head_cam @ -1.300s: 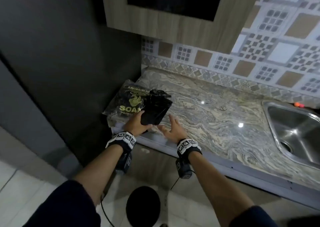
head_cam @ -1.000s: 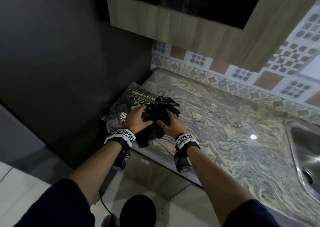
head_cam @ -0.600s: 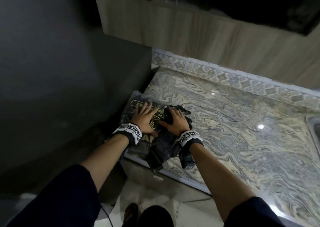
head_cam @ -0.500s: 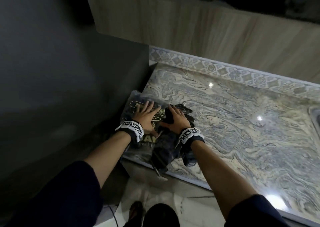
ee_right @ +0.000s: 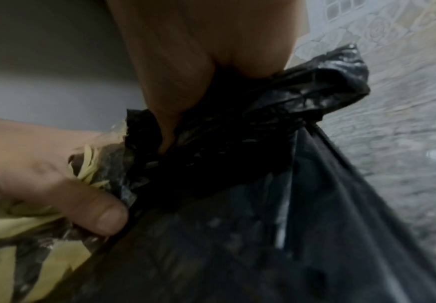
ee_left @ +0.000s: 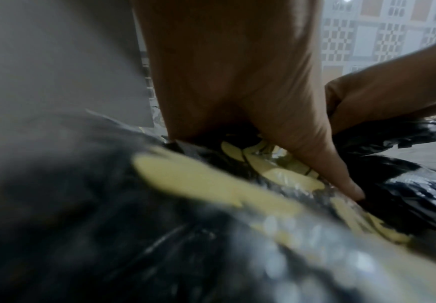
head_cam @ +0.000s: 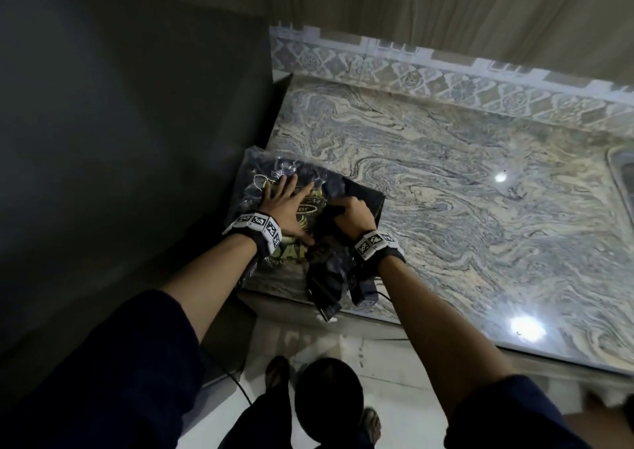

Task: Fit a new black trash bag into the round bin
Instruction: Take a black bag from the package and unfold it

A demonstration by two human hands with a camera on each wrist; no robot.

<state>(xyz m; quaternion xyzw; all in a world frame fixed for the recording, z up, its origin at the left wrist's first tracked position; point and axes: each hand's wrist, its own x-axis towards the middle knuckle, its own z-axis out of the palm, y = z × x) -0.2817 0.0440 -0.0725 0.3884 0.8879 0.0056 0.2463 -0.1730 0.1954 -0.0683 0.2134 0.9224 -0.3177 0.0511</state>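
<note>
1. The left hand (head_cam: 286, 208) lies flat, fingers spread, pressing down the printed pack of bags (head_cam: 260, 187) at the left end of the marble counter (head_cam: 480, 191).
2. Just beside it, the right hand (head_cam: 353, 217) curls its fingers round a bunched black trash bag (head_cam: 326, 277), whose tail droops over the counter edge.
3. Judged progress: early. One bag is being drawn out; unfolding and lining remain. The round bin is not in view.
</note>
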